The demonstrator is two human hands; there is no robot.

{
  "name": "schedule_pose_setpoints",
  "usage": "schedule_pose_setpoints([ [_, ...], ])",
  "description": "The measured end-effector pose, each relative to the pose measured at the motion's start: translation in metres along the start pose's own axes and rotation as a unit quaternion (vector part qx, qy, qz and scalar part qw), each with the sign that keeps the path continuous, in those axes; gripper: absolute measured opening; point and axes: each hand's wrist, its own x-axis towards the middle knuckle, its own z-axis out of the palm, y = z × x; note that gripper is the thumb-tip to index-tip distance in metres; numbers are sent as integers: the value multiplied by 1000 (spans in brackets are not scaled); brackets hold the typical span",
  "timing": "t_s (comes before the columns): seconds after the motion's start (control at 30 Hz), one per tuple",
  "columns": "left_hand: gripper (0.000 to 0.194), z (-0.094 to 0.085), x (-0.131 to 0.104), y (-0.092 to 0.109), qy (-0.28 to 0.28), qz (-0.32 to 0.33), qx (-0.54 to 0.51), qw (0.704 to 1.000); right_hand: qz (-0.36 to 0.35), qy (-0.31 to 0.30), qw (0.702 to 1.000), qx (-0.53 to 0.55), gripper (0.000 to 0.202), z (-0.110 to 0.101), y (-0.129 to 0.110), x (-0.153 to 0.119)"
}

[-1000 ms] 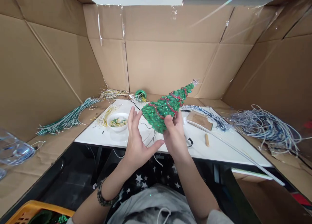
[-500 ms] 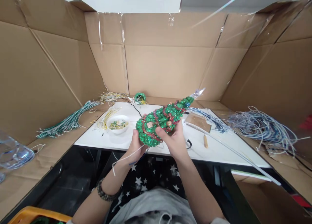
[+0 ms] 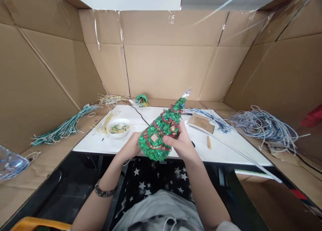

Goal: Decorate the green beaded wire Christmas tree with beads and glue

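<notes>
Head view: I see both left hand [image 3: 130,146] and right hand [image 3: 181,143] clasping tree [image 3: 161,132]; bowl [image 3: 118,127] at 10 o'clock, wire bundle [image 3: 264,128] at 3 on desk [image 3: 100,142].

No legible text, labels, brands or numbers.

No print can be read on the cardboard walls [image 3: 171,70], the white worktop [image 3: 226,150] or the small tan tag [image 3: 154,137] on the green sequin tree [image 3: 161,132]; the tag is too small to read. The only signs are white star shapes printed on the dark fabric [image 3: 156,177] under the worktop edge.
</notes>
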Motion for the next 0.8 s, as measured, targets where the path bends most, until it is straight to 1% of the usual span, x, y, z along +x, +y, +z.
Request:
schedule_pose_setpoints([
  [0.1,14,-8,2,-3,-49,30,128,990,33,-78,996,-28,60,-4,-4,-6],
  [0.17,12,-10,3,-5,-35,67,234,969,35,-106,992,-66,63,-2,-7,-9],
  [0.23,16,-11,4,-8,-17,95,329,939,33,-119,988,-92,69,2,-8,-10],
  [0.33,20,-11,5,-12,-8,117,417,902,35,-113,986,-115,74,7,-2,-10],
  [0.4,21,-12,5,-15,-6,120,439,890,34,-98,986,-134,76,7,5,-10],
  [0.53,20,-14,7,-18,-6,112,465,878,38,-61,984,-160,74,1,22,-8],
  [0.6,18,-14,8,-17,2,100,496,863,43,-49,983,-170,71,-2,30,-8],
  [0.67,17,-13,10,-15,17,79,521,850,45,-44,982,-178,71,-5,37,-7],
  [0.7,17,-12,10,-14,27,69,524,849,47,-41,982,-180,73,-6,40,-7],
  [0.8,22,-9,13,-14,73,59,510,855,57,-24,981,-182,77,-8,49,-5],
])
